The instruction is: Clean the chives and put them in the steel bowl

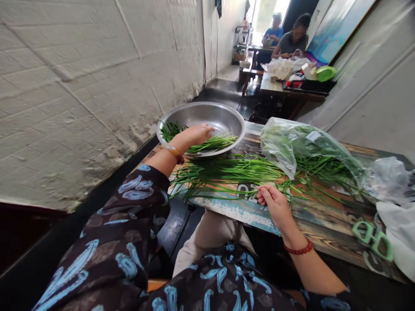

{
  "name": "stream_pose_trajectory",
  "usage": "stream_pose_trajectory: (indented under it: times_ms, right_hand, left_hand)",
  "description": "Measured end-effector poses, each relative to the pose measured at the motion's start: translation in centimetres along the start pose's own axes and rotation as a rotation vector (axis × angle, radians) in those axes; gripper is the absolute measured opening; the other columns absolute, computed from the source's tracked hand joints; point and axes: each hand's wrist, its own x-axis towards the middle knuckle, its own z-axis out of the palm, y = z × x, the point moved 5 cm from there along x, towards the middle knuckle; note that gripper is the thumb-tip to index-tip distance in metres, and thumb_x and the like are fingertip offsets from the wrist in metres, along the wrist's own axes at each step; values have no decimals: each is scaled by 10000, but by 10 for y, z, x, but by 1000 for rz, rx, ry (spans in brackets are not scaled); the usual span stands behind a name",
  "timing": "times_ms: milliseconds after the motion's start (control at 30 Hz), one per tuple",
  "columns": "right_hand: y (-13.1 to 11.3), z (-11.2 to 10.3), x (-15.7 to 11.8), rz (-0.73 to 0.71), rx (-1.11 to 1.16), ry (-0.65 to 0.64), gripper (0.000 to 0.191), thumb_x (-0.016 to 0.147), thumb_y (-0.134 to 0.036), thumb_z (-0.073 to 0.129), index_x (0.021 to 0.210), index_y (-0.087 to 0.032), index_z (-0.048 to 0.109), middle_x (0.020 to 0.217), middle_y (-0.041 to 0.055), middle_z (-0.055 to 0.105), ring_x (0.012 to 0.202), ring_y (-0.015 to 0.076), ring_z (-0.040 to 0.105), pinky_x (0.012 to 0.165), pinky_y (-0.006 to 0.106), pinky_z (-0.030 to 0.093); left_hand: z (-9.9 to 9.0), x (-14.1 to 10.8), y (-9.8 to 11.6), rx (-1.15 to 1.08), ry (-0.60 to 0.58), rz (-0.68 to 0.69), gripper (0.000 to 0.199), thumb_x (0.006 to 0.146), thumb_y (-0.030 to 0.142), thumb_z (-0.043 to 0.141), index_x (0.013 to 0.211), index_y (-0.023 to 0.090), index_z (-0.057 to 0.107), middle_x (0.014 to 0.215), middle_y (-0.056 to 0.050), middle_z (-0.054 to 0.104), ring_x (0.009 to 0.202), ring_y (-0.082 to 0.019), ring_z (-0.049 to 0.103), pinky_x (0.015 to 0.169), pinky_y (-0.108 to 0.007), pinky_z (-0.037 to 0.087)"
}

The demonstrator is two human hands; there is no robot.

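My left hand (200, 134) is over the wide metal basin (223, 113), above the garlic chives (220, 141) lying inside it. Its fingers are curled, and what they may hold is hidden behind them. On the table edge nearest me, my right hand (274, 201) pinches the ends of a few thin chive stalks (227, 190) between thumb and forefinger. Between the hands and the basin, a long loose pile of garlic chives (233, 169) lies across the tabletop. To the right, a clear plastic bag (285, 134) partly covers more chives (327, 169).
Green-handled scissors (372, 239) lie at the table's right, beside white plastic (397, 229) and a crumpled clear bag (389, 177). A white wall (97, 86) runs along the left. Two people sit at farther tables, where bags (282, 68) and a green basin (326, 73) stand.
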Motion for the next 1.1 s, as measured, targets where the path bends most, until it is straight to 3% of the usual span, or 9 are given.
stream_pose_trajectory:
  times_ms: [100,167,300,400,567,733,900,1000,1100]
  right_hand:
    - [1,-3,-1,13,31,22,324,803,-534,680,888,-222,687,709,16,658,594,144,578,528,266,442]
    - [1,-8,-1,17,55,49,301,803,-513,686,890,-224,685,710,11,653,586,131,566,518,252,428]
    - [0,-22,2,0,73,124,280,783,-484,705,888,-225,686,692,7,640,573,124,546,497,243,411]
    - [-3,-34,2,-20,62,181,298,767,-480,708,896,-211,693,673,4,635,564,118,545,491,236,412]
    - [-2,-44,3,-15,140,218,274,763,-447,684,857,-189,672,658,-24,617,527,77,522,477,199,386]
    - [0,-48,8,-30,236,239,286,765,-444,675,869,-179,661,653,-38,616,522,60,513,474,176,382]
    - [0,-49,6,-50,268,222,279,783,-435,662,881,-173,664,660,-36,619,529,59,513,478,175,379]
    - [-5,-45,5,-56,228,198,291,791,-441,657,898,-171,670,682,-28,626,561,68,529,493,182,382]
    - [-17,-30,7,-101,168,88,339,790,-442,675,1005,-180,686,745,-18,644,615,81,547,529,198,395]
  left_hand:
    - [-20,-23,35,-201,210,55,351,963,218,414,1174,89,664,1111,-146,696,1009,-203,626,922,-313,443]
    - [-20,-46,71,-328,284,106,322,973,224,414,1115,103,676,1039,-127,698,955,-202,628,873,-313,458]
    - [27,-85,149,-374,89,300,234,958,256,495,928,151,702,906,-91,657,823,-187,607,760,-291,452]
    - [63,-98,178,-318,8,306,185,932,252,547,905,140,692,912,-110,638,826,-214,588,755,-326,448]
    - [89,-93,193,-162,-25,208,200,882,308,633,964,132,680,993,-149,623,958,-285,561,818,-393,444]
    - [96,-83,195,-165,-41,152,80,869,182,585,871,153,659,973,-124,625,943,-257,567,813,-376,440]
    - [86,-75,175,-752,53,31,55,807,152,586,755,162,572,759,-26,583,737,-156,540,699,-279,426]
    - [77,-72,172,-1138,24,-25,85,793,202,602,752,157,542,690,10,558,628,-111,507,606,-234,391]
    - [71,-70,182,-1264,-9,-3,120,759,218,644,738,147,550,654,25,544,589,-89,484,568,-211,366]
